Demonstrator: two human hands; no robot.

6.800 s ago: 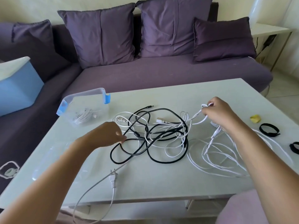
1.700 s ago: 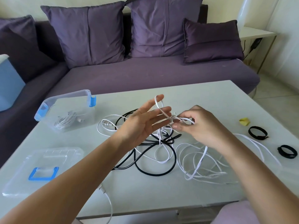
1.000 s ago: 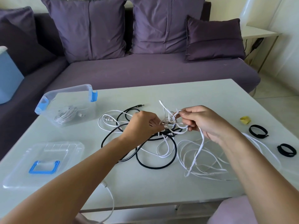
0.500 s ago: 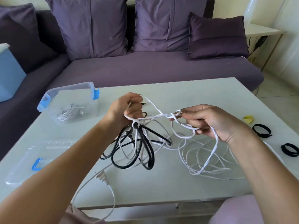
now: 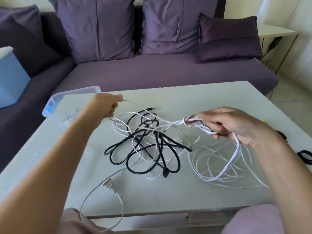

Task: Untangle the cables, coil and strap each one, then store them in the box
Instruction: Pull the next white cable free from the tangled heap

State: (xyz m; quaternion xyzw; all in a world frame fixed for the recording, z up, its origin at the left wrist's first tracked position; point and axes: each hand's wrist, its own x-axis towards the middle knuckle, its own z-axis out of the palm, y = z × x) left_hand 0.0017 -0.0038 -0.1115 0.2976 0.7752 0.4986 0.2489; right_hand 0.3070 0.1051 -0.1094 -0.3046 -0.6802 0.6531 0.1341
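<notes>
the left hand (image 5: 104, 105) has swung out from the middle of the tangle toward the box (image 5: 55, 100), and the black cable (image 5: 143, 149) that it held off the surface (image 5: 211, 98) half a second ago has dropped back down in loose loops. the left hand's fingers are now closed round one strand of the white cable (image 5: 226, 168), drawn fairly tight across to the right hand (image 5: 233, 124). the right hand's fingers are curled round a knot (image 5: 187, 121) and a bunch of white loops, held a little above the surface, with more white loops spilling down below it.

by my reading the task is early, and only untangling is under way. the black and white cables cross each other in the centre, the knot is not undone, and nothing here is coiled or strapped. a plug (image 5: 108, 183) on a pale cord lies near the front edge, its cord hanging over the side, and it too is loose. the straps (image 5: 304, 157) lie unused at the far right edge. the box stands open at the far left corner, partly behind the left arm. something pale may lie inside it, but it is too blurred to tell. coiling, strapping and storing are all left to do.
</notes>
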